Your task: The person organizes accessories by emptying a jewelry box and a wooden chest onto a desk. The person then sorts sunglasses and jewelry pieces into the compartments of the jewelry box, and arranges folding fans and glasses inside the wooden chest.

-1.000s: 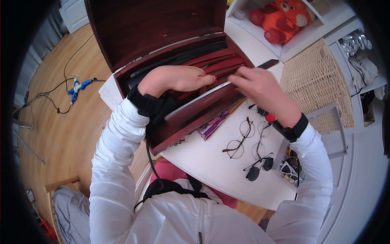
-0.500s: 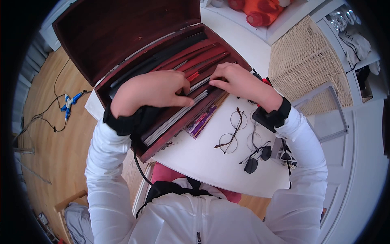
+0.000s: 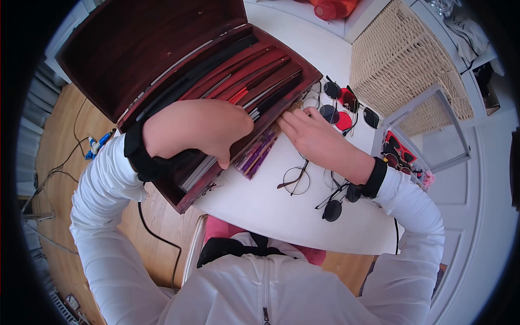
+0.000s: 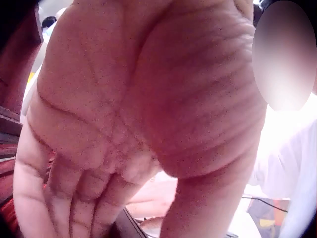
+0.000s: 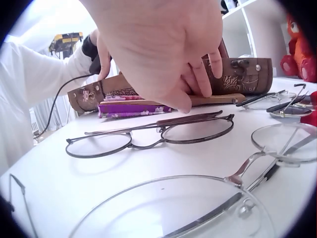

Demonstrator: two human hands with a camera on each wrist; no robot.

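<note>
A dark red wooden chest (image 3: 162,59) stands with its lid up, holding several long folded fans (image 3: 233,81). My left hand (image 3: 200,127) lies across its front wall, fingers inside and the straight thumb hanging toward the outer side. In the left wrist view the wall's edge shows between fingers and thumb. At the foot of the chest my right hand (image 3: 319,138) pinches a tan folded fan (image 5: 228,99); its thumb is in front and its bent fingertips are at the fan's upper edge. Next to it lies a purple flowered folded fan (image 5: 131,110), partly covered by that hand.
Round-lensed glasses (image 3: 295,181) and dark sunglasses (image 3: 333,211) lie on the white table (image 3: 260,216). More glasses, some with red lenses (image 3: 344,120), lie behind my right hand. A clear-lidded box (image 3: 449,130) and a woven basket (image 3: 401,65) stand to the right.
A long black-ended piece that my right hand held over the chest is out of the hand. That hand has moved down to the chest's foot; the left has shifted onto the front wall.
</note>
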